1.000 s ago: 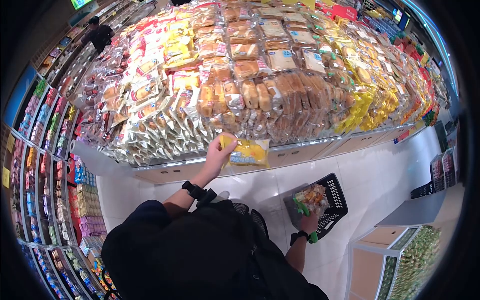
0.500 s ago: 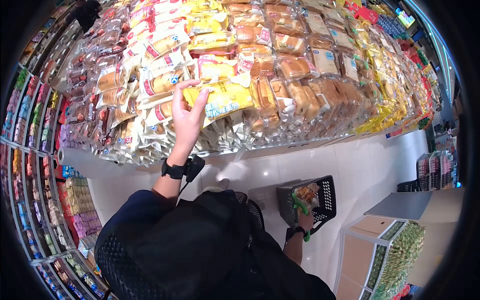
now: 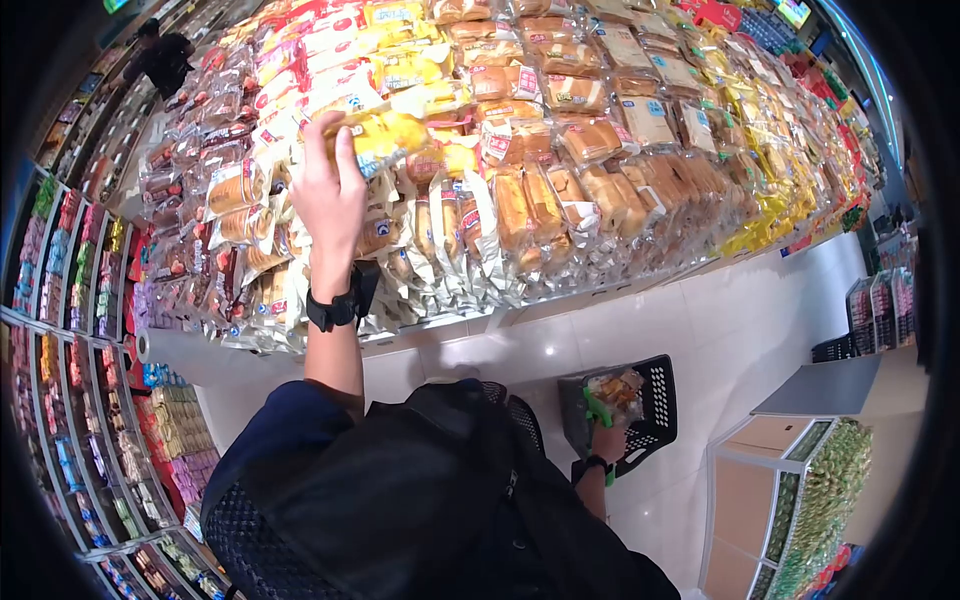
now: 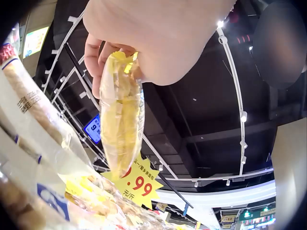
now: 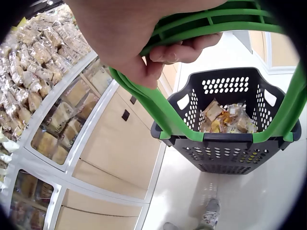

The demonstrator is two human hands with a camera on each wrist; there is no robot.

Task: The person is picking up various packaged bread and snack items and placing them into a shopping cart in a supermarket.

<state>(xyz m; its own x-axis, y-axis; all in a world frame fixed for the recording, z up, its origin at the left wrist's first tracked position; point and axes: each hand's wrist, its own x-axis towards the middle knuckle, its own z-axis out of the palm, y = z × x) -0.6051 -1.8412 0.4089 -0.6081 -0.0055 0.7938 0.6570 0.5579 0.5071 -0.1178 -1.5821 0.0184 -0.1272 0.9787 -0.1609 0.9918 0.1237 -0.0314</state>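
Observation:
My left hand (image 3: 328, 195) is raised over the bread display and grips a yellow packet of bread (image 3: 385, 135), seen edge-on as the yellow packet (image 4: 121, 115) in the left wrist view with my fingers (image 4: 98, 57) curled round its top. My right hand (image 3: 604, 440) hangs low at my side, its fingers (image 5: 180, 50) wrapped round the green handle (image 5: 158, 120) of a dark shopping basket (image 5: 230, 143). The shopping basket (image 3: 655, 400) holds several wrapped snacks (image 5: 225, 120).
A wide sloping display (image 3: 560, 150) of bagged breads fills the area ahead, with a yellow price sign (image 4: 136, 179) above it. Snack shelves (image 3: 70, 300) run along the left. A low cabinet (image 3: 780, 490) stands at the right. Another person (image 3: 160, 60) stands far left. White tiled floor (image 3: 720, 320) lies between.
My left hand has lifted the yellow packet from the display's front edge up and left over the higher rows. The basket has stayed at my right side.

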